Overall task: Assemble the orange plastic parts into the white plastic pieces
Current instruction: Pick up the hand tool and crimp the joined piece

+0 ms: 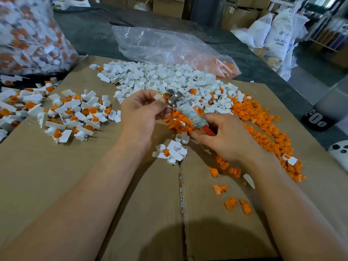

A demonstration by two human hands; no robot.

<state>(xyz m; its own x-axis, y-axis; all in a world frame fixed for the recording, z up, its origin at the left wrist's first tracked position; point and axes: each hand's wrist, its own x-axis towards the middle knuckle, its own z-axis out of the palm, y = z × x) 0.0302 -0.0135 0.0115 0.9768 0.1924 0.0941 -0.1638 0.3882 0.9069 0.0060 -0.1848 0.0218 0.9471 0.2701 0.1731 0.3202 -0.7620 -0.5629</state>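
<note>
- The left hand [143, 113] pinches a white piece [157, 96] with an orange part [166, 95] at its opening, held up above the cardboard surface [94, 176].
- The right hand [224, 136] has its grip closed round the red end of a cloth-wrapped tool [188, 112], whose metal head touches the orange part.
- Step in hand, by my judgement: pressing this orange part home.
- The next move calls for a firm, straight push, then setting the joined piece on the finished pile [75, 113] at left and picking fresh ones from the white heap [160, 76] and the orange heap [263, 125].
</note>
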